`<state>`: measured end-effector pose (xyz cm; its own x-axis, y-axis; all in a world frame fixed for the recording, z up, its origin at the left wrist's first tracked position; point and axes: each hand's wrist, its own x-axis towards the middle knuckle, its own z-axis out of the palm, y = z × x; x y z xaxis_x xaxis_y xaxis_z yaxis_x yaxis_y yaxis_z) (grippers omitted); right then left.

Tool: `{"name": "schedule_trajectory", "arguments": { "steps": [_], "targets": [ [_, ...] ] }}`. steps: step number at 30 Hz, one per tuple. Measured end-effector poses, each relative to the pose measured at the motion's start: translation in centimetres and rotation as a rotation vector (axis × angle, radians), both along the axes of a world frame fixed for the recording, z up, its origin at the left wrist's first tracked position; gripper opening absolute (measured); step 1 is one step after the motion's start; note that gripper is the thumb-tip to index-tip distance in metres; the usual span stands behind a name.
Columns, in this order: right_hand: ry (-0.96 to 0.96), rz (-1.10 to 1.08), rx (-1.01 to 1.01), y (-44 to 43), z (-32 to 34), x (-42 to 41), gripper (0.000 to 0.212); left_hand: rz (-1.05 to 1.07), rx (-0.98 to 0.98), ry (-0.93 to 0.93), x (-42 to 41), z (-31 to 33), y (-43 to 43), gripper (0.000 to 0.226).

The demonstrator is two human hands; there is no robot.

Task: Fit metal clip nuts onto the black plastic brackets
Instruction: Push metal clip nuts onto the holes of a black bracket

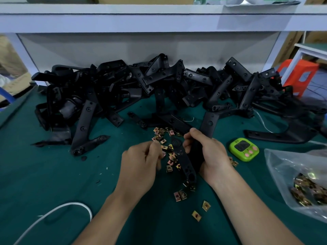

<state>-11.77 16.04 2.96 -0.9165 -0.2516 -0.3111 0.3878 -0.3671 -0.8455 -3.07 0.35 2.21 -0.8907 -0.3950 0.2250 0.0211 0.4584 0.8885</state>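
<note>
My right hand [206,152]: gripping one black bracket [182,157]. My left hand [139,167]: curled above loose clip nuts [169,167] on desk [53,174]; blurred, I cannot tell its hold.

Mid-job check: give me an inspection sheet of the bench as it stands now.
Surface: green mat, with a few small specks of debris.
Job's things: bracket in hand; loose nuts scattered around it; pile of black brackets at the back; bag of nuts at right.
Clutter: green timer beside the right hand.
Grippers: right hand grips the bracket; left hand is curled over the nuts, blurred, hold unclear.
Cables: white cable at near left; thin wire by the pile at right.
Surroundings: shelf above; orange stool at far right.
</note>
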Motion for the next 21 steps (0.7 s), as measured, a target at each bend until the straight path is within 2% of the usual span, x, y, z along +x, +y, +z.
{"name": "schedule_trajectory", "arguments": {
  "steps": [3,4,8,11,15,19,21],
  "targets": [
    [-0.006,0.001,-0.005,0.0,0.1,0.0,0.023,0.061,-0.038,-0.003,-0.2,0.1,-0.5,0.018],
    [-0.008,0.001,-0.01,0.0,0.1,0.0,0.023,0.095,-0.058,-0.007,-0.3,0.1,-1.0,0.016],
    [-0.018,0.006,-0.03,0.1,0.1,-0.1,0.024,0.232,-0.278,-0.104,-0.5,-0.5,-2.9,0.033],
    [-0.031,0.005,-0.037,0.0,0.1,-0.1,0.024,0.205,-0.441,-0.092,-0.7,-0.6,-2.6,0.038],
    [-0.036,0.003,-0.033,0.0,0.3,0.0,0.025,0.063,-0.6,-0.041,-0.9,-0.9,-1.4,0.023],
    [-0.028,0.008,-0.026,0.1,0.3,0.1,0.023,0.052,-0.58,-0.106,-0.8,-1.4,-1.8,0.027],
    [-0.027,0.012,-0.026,0.0,0.3,0.1,0.023,0.085,-0.548,-0.088,-0.8,-1.3,-2.1,0.037]
  ]
}}
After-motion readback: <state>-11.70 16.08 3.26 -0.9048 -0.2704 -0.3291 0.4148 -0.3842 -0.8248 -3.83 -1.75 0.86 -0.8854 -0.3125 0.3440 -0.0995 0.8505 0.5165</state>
